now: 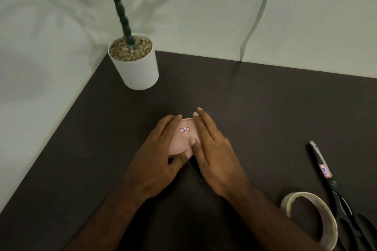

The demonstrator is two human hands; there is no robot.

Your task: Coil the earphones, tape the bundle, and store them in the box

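A small pink box (182, 138) with a red-framed label on its lid sits in the middle of the dark table (265, 118). My left hand (161, 159) cups its left side, thumb at the front edge. My right hand (212, 149) lies along its right side, with the thumb pressed on the lid. The lid looks closed. No earphones show anywhere; whether they lie inside the box I cannot tell. A roll of tape (310, 218) stands on edge at the lower right, apart from both hands.
Black scissors (334, 189) with a label lie at the right edge, beside the tape. A potted plant in a white pot (135, 65) stands at the table's far left corner. White cloth surrounds the table, and a thin cable (259, 12) trails behind it.
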